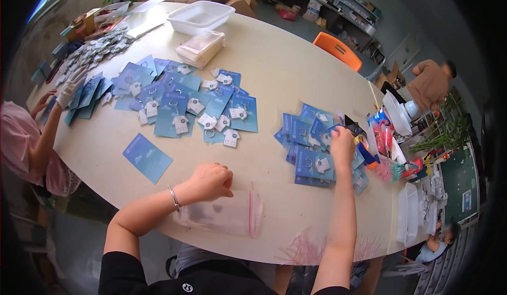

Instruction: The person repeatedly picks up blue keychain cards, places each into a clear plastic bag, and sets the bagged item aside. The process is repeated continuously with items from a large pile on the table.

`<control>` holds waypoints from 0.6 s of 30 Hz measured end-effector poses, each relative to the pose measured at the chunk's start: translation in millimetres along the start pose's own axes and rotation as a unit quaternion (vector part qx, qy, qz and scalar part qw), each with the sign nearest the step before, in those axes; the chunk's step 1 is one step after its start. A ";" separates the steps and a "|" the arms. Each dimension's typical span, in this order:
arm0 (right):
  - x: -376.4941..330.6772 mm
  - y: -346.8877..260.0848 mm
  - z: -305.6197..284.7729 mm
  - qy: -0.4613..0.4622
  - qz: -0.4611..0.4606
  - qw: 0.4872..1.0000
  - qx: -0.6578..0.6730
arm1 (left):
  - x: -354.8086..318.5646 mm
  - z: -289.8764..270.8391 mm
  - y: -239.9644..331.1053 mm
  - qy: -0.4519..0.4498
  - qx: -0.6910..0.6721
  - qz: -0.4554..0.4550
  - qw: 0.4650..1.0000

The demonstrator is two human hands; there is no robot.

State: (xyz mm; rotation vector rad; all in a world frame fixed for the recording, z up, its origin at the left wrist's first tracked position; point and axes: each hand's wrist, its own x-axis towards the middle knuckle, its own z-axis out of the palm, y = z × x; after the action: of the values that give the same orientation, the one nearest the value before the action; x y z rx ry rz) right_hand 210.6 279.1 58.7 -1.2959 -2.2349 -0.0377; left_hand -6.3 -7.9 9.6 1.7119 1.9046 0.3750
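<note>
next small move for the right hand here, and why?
Probably lift one blue card with its keyring off the right-hand stack and carry it toward the clear bag. The right hand already rests on that stack, while the left hand sits fisted at the bag's top edge, seemingly steadying it. Whether the right fingers have gripped a card yet can't be told.

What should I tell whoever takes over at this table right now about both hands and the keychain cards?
Left hand: fisted, resting on a stack of clear bags at the near edge; whether it grips one is unclear.
Right hand: reaching onto the right pile of blue cards with white shirt-shaped keychains.
Done: can't tell if any set is bagged.
Left: that pile, plus the larger spread of carded keychains mid-table.
</note>
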 end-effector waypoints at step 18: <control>5.3 -140.3 139.6 -0.297 0.139 0.920 0.214 | -6.7 20.4 0.4 0.145 -0.119 0.078 0.979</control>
State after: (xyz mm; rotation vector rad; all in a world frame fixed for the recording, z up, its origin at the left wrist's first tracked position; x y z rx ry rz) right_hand 33.0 248.6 -23.2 -1.4811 -2.2999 1.0168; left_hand 5.7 -17.5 -5.3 1.7201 1.8341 0.9190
